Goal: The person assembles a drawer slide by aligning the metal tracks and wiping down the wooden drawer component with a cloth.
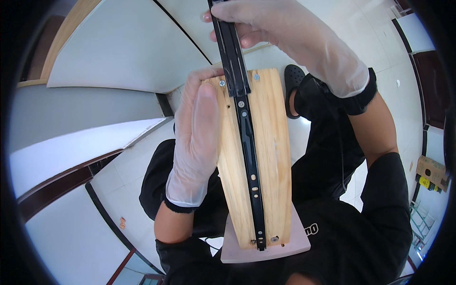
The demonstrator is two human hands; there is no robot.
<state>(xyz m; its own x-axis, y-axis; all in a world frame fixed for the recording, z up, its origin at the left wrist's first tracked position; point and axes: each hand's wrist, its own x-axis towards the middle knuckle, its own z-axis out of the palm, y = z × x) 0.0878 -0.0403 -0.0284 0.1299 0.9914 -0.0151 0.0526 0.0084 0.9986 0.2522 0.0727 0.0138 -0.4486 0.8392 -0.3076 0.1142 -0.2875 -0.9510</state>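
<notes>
A pale wooden drawer side [272, 149] stretches away from my body, with a black metal drawer slide rail [249, 142] screwed along its middle. Gripping the board's far left edge is my left hand [196, 139], in a translucent glove, its thumb lying on the wood. My right hand [270, 21], gloved as well, pinches the wider black outer slide channel [229, 53] between thumb and fingers. That channel overlaps the far end of the rail and sticks out past the board. Screw heads [256, 77] show near the board's corners. A pinkish-white panel [265, 253] joins the near end.
Large pale panels [135, 42] with a wooden edge [67, 39] stand at the far left. My legs [317, 142] in black trousers flank the board above a tiled floor [121, 192]. A cardboard box [433, 171] sits by the right wall.
</notes>
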